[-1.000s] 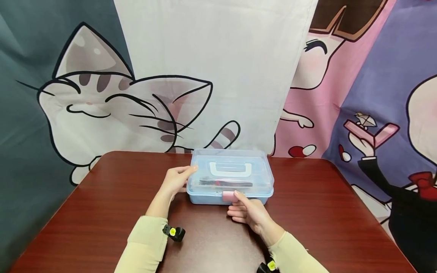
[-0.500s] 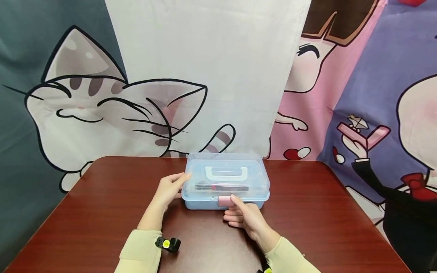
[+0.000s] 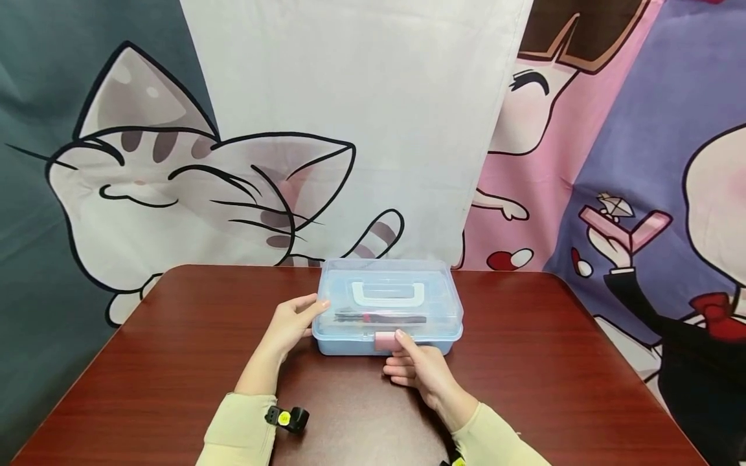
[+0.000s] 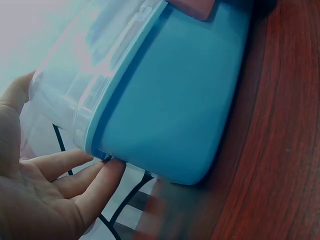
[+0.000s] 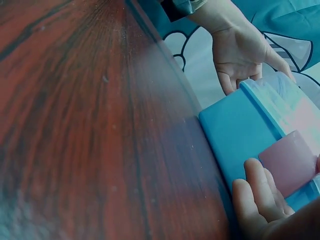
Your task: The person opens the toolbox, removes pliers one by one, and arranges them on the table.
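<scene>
A blue plastic storage box with a clear lid stands on the table, lid down. Its white handle lies flat on top, and dark slender items show through the lid. My left hand grips the box's left end, thumb on the lid. In the left wrist view, its fingertips sit under the rim. At the front, the right thumb lies on the pink latch; the other fingers of my right hand are by the latch's lower edge and front wall.
The dark red wooden table ends just behind the box. Beyond it hangs a cloth backdrop with cartoon figures. A small black camera is strapped at the left sleeve.
The head view has shifted slightly. Both hands keep their places on the box, and neither the lid nor the latch has visibly moved.
</scene>
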Demonstrator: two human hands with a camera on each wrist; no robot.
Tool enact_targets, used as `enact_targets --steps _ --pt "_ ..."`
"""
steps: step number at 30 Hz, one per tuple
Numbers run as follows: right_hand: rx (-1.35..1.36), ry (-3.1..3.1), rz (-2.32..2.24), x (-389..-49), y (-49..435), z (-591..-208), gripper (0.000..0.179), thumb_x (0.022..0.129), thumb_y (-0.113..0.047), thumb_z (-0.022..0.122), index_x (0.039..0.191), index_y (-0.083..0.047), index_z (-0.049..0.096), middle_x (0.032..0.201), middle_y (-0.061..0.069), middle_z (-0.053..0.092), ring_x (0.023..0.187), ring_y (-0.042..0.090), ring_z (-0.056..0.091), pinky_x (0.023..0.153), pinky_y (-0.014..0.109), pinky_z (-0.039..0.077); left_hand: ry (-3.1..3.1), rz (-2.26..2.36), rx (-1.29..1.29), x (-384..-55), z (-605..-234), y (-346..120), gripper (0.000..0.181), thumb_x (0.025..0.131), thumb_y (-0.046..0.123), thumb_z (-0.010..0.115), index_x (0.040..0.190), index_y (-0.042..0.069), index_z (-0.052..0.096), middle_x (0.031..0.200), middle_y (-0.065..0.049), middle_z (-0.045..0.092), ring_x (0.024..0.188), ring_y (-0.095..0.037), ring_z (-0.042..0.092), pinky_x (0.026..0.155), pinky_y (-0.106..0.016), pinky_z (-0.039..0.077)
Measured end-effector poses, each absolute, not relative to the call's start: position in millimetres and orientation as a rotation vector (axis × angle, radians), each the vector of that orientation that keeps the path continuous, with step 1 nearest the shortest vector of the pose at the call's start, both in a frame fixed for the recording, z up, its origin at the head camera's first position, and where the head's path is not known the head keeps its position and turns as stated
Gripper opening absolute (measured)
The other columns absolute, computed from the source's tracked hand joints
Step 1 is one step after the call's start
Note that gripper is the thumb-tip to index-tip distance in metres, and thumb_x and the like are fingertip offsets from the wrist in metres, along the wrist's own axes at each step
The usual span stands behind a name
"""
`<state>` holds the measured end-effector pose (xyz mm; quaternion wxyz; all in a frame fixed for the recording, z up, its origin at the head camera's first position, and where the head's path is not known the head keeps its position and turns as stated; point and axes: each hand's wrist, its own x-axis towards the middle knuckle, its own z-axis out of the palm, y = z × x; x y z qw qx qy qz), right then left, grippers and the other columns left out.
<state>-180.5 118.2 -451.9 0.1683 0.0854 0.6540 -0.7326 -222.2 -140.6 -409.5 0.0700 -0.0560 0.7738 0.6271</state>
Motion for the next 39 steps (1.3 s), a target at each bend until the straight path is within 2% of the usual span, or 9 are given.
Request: enact_targets --steps 5,10,13,17,22,31,35,39 --pt "0.263 1.837 -2.077 -180.7 117.5 -451.5 0.076 0.085 -0.055 0.060 0.115 0.014 0.051 0.078 0.005 0.066 0.069 0.014 0.070 0.071 0.035 0.059 2.312 1.899 -0.162 -221.8 -410.1 -141.1 0.073 0.084 0.048 0.066 0.140 0.006 0.044 0.142 -0.017 0.047 0.118 -0.025 0.056 0.089 -0.038 0.054" --pt "0.283 1.813 -2.091 -181.1 117.8 -449.6 0.075 0.084 -0.055 0.062 0.114 0.013 0.052 0.076 0.004 0.065 0.067 0.013 0.069 0.070 0.034 0.059 2.313 1.902 -0.160 -224.1 -409.6 -140.5 0.072 0.084 0.047 0.067 0.140 0.007 0.045 0.141 -0.016 0.047 0.118 -0.025 0.056 0.089 -0.038 0.054" --pt "0.296 1.817 -2.089 -180.0 118.3 -446.4 0.069 0.085 -0.056 0.061 0.106 0.010 0.054 0.074 0.004 0.066 0.065 0.014 0.069 0.068 0.033 0.059 2.306 1.895 -0.151 -225.1 -408.5 -139.9 0.072 0.084 0.047 0.067 0.140 0.007 0.045 0.142 -0.015 0.047 0.118 -0.025 0.056 0.089 -0.038 0.054" --pt "0.274 1.844 -2.096 -178.9 115.8 -438.3 0.066 0.084 -0.059 0.059 0.101 0.005 0.052 0.075 0.007 0.067 0.064 0.015 0.069 0.064 0.033 0.059 2.313 1.883 -0.150 -226.5 -406.7 -141.7 0.072 0.084 0.048 0.066 0.140 0.007 0.045 0.143 -0.015 0.046 0.119 -0.026 0.055 0.091 -0.040 0.053" --pt "0.263 1.841 -2.098 -178.7 115.2 -431.6 0.067 0.085 -0.057 0.059 0.107 0.005 0.046 0.078 0.009 0.068 0.066 0.016 0.070 0.064 0.032 0.059 2.315 1.876 -0.168 -226.4 -407.1 -143.2 0.074 0.084 0.051 0.066 0.141 0.008 0.044 0.143 -0.015 0.045 0.120 -0.027 0.055 0.092 -0.040 0.053" --pt "0.110 2.028 -1.918 -175.4 125.6 -424.0 0.068 0.089 -0.051 0.057 0.111 0.014 0.055 0.085 0.019 0.072 0.066 0.019 0.071 0.062 0.032 0.059 2.310 1.888 -0.186 -223.6 -411.4 -141.4 0.072 0.084 0.048 0.066 0.139 0.007 0.046 0.141 -0.015 0.048 0.117 -0.025 0.057 0.088 -0.037 0.054" --pt "0.050 2.106 -1.872 -174.6 128.1 -418.7 0.063 0.090 -0.045 0.058 0.110 0.014 0.059 0.091 0.023 0.071 0.067 0.019 0.071 0.061 0.031 0.058 2.311 1.901 -0.157 -224.5 -411.3 -141.6 0.071 0.085 0.046 0.066 0.140 0.006 0.045 0.142 -0.017 0.046 0.117 -0.026 0.056 0.089 -0.038 0.054" --pt "-0.005 2.193 -1.863 -173.9 128.4 -414.4 0.053 0.090 -0.037 0.061 0.106 0.013 0.064 0.091 0.027 0.070 0.068 0.024 0.071 0.063 0.037 0.059 2.314 1.899 -0.152 -225.3 -411.0 -142.1 0.070 0.086 0.046 0.065 0.140 0.006 0.045 0.143 -0.017 0.046 0.118 -0.026 0.056 0.090 -0.039 0.054"
